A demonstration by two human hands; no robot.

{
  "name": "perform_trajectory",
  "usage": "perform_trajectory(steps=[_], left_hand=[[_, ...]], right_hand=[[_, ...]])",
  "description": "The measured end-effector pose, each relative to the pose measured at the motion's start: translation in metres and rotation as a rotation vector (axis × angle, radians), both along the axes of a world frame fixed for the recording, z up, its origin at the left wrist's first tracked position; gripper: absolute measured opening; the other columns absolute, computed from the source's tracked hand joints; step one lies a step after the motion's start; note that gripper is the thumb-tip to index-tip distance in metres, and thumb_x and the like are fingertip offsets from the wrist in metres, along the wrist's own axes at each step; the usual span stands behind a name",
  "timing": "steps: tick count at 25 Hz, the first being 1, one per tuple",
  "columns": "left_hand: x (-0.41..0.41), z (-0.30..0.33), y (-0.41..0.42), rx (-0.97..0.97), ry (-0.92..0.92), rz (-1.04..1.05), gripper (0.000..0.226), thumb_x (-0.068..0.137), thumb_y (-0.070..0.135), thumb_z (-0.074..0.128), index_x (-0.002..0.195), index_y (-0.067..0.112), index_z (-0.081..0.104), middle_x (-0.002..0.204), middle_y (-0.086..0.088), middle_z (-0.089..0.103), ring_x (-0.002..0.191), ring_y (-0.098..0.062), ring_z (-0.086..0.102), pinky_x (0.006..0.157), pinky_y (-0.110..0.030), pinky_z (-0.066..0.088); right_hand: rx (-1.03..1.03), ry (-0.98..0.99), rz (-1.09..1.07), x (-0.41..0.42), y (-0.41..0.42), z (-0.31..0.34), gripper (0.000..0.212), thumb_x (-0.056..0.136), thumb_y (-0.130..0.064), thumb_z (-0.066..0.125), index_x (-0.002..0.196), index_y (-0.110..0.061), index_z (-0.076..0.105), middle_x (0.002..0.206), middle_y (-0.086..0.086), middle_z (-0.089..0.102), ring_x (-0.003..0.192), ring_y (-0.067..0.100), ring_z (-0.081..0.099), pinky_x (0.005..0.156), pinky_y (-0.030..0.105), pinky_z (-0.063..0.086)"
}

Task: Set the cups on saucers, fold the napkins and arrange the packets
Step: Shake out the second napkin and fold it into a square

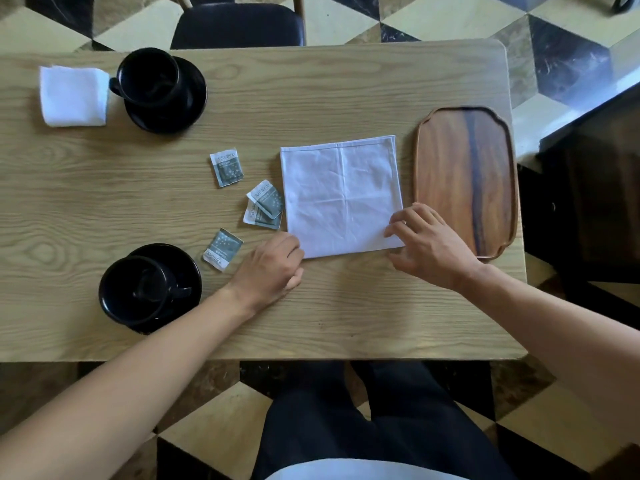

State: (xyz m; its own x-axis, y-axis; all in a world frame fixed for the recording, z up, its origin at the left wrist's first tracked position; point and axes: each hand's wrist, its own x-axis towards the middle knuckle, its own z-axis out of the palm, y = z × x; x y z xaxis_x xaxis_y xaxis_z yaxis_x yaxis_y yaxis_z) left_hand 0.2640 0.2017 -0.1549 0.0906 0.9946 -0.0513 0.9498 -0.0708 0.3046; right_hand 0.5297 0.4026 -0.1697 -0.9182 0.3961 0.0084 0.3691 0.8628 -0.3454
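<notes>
White cloth, the napkin [341, 195] lies flat on the tabletop [138, 209] just left of the wooden tray [465, 181]. Left hand [268, 268] and right hand [429, 244] each pinch a near corner. Lift both together, match edges, then crease firmly.

The left hand [268, 268] covers the near left corner of the flat napkin [341, 195], and its fingertips are tucked out of sight, so whether it pinches the cloth cannot be told. The near saucer [180, 265] is mostly hidden beneath its cup [136, 289]. One packet [258, 216] lies half under another packet [266, 199], and their print is too small to read.
</notes>
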Motion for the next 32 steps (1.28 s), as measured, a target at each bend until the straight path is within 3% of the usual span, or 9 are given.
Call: perform_trajectory(steps=[6, 10, 13, 16, 22, 25, 29, 30, 32], left_hand=[[-0.002, 0.003, 0.003, 0.058, 0.041, 0.020, 0.011, 0.079, -0.005, 0.066, 0.070, -0.001, 0.062, 0.086, -0.015, 0.063, 0.084, -0.031, 0.064, 0.053, -0.038, 0.050], [-0.002, -0.004, 0.004, 0.109, -0.002, 0.076, 0.013, 0.082, -0.001, 0.057, 0.069, 0.000, 0.060, 0.084, -0.014, 0.063, 0.085, -0.031, 0.063, 0.057, -0.041, 0.052], [-0.007, -0.010, -0.003, 0.100, -0.035, 0.069, 0.007, 0.084, 0.009, 0.060, 0.083, 0.002, 0.061, 0.098, -0.013, 0.064, 0.096, -0.030, 0.061, 0.068, -0.040, 0.055], [-0.013, -0.013, -0.009, 0.061, -0.006, 0.025, 0.021, 0.079, 0.012, 0.065, 0.097, 0.000, 0.065, 0.112, -0.016, 0.064, 0.111, -0.033, 0.061, 0.082, -0.040, 0.056], [-0.020, -0.015, -0.004, 0.130, -0.002, 0.056, 0.016, 0.081, -0.003, 0.060, 0.095, -0.002, 0.068, 0.106, -0.016, 0.066, 0.103, -0.036, 0.061, 0.082, -0.043, 0.055], [-0.019, -0.015, -0.005, 0.090, -0.018, 0.082, 0.026, 0.078, 0.000, 0.068, 0.104, -0.002, 0.069, 0.113, -0.018, 0.065, 0.106, -0.037, 0.061, 0.083, -0.047, 0.055], [-0.013, -0.012, -0.001, 0.166, -0.130, 0.223, 0.015, 0.086, 0.006, 0.067, 0.098, 0.000, 0.073, 0.111, -0.015, 0.066, 0.109, -0.034, 0.058, 0.092, -0.040, 0.052], [-0.012, -0.012, -0.001, 0.181, -0.156, 0.246, 0.016, 0.087, 0.008, 0.064, 0.098, 0.000, 0.073, 0.111, -0.014, 0.066, 0.110, -0.033, 0.057, 0.095, -0.038, 0.051], [-0.010, -0.012, -0.002, 0.201, -0.186, 0.268, 0.016, 0.089, 0.010, 0.063, 0.098, 0.001, 0.072, 0.112, -0.013, 0.066, 0.112, -0.032, 0.058, 0.100, -0.035, 0.047]], right_hand=[[-0.056, 0.070, 0.023, 0.007, 0.006, -0.006, 0.017, 0.085, -0.005, 0.071, 0.101, -0.005, 0.073, 0.107, 0.008, 0.067, 0.104, 0.030, 0.063, 0.113, 0.049, 0.039], [-0.083, 0.143, 0.004, 0.004, 0.005, -0.002, 0.004, 0.087, -0.002, 0.066, 0.088, -0.004, 0.069, 0.104, 0.010, 0.069, 0.097, 0.031, 0.065, 0.110, 0.051, 0.042], [-0.126, 0.127, -0.053, 0.002, 0.002, 0.004, 0.002, 0.087, -0.002, 0.064, 0.086, -0.004, 0.064, 0.114, 0.012, 0.069, 0.110, 0.033, 0.064, 0.116, 0.045, 0.037], [-0.181, 0.118, -0.108, 0.002, 0.001, 0.009, 0.005, 0.090, -0.003, 0.063, 0.094, -0.005, 0.062, 0.114, 0.010, 0.070, 0.114, 0.030, 0.064, 0.120, 0.031, 0.030], [-0.240, 0.108, -0.165, -0.001, 0.003, 0.013, 0.006, 0.095, -0.011, 0.059, 0.099, -0.016, 0.057, 0.109, 0.003, 0.072, 0.105, 0.021, 0.064, 0.120, 0.019, 0.020], [-0.290, 0.131, -0.203, -0.002, 0.005, 0.013, 0.004, 0.098, -0.016, 0.052, 0.098, -0.019, 0.054, 0.106, 0.003, 0.073, 0.101, 0.021, 0.064, 0.118, 0.024, 0.026], [-0.356, 0.185, -0.294, -0.001, 0.002, 0.014, 0.010, 0.095, -0.017, 0.041, 0.089, -0.018, 0.049, 0.108, 0.000, 0.069, 0.102, 0.021, 0.060, 0.088, 0.023, 0.041], [-0.351, 0.171, -0.284, 0.001, 0.001, 0.015, 0.008, 0.092, -0.017, 0.043, 0.093, -0.017, 0.051, 0.114, 0.000, 0.068, 0.106, 0.018, 0.058, 0.091, 0.028, 0.043], [-0.336, 0.076, -0.196, 0.005, 0.002, 0.017, 0.034, 0.082, -0.023, 0.052, 0.115, -0.014, 0.057, 0.134, 0.003, 0.060, 0.129, 0.017, 0.050, 0.111, 0.035, 0.039]])
